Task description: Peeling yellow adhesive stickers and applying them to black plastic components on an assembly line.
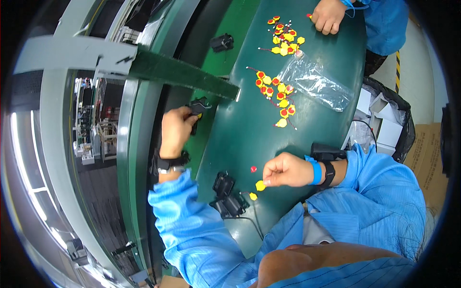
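My left hand (175, 133) is over the green belt at the left. Its fingers are closed on a small black plastic housing (198, 104), and a bit of yellow shows by the fingertips. Over the dark green table, my right hand (288, 170) pinches the edge of a small yellow disc (260, 186). Close by lie another yellow disc (253, 196) with a short lead and a loose red round piece (253, 169). Two black plastic housings (228, 204) rest near my left sleeve.
Yellow-and-red discs with wires (273, 89) lie in groups on the table (230, 139) beside a clear plastic bag (317, 81). Another person's hand (329, 17) works at the far end. A green bar (187, 74) juts over the belt. A lined bin (389, 120) with white boxes stands right.
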A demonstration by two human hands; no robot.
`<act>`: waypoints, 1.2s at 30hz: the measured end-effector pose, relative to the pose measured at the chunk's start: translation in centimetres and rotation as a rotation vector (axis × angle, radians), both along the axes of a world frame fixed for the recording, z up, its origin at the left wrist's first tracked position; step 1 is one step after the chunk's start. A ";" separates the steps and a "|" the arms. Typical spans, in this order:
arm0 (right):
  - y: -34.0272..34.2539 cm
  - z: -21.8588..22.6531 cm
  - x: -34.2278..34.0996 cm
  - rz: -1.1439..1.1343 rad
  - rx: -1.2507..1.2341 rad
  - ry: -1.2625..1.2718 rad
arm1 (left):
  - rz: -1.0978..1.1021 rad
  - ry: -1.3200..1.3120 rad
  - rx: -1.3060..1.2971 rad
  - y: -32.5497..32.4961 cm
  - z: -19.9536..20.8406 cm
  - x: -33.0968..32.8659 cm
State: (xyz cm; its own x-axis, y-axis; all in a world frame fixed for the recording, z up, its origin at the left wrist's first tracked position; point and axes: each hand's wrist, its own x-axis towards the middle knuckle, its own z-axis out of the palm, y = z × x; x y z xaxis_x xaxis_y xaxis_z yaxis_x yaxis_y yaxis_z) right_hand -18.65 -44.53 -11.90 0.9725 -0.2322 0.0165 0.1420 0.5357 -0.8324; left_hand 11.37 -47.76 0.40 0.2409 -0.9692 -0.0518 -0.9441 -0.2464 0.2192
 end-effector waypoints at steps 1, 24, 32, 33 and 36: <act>-0.1 -0.1 0.0 -0.014 -0.019 0.006 | 0.137 0.160 -0.048 2.1 0.4 -1.3; 6.6 10.0 -1.0 0.130 -0.533 0.051 | 0.226 -0.047 -0.369 29.0 -1.2 -21.7; 7.2 10.0 -1.2 0.135 -0.623 0.085 | 0.183 -0.078 -0.379 29.5 -1.2 -22.3; 7.1 10.0 -1.3 0.128 -0.655 0.094 | 0.171 -0.088 -0.372 29.3 -1.2 -22.3; 7.4 10.2 -1.0 0.111 -0.649 0.100 | 0.172 -0.109 -0.361 29.7 -0.9 -22.4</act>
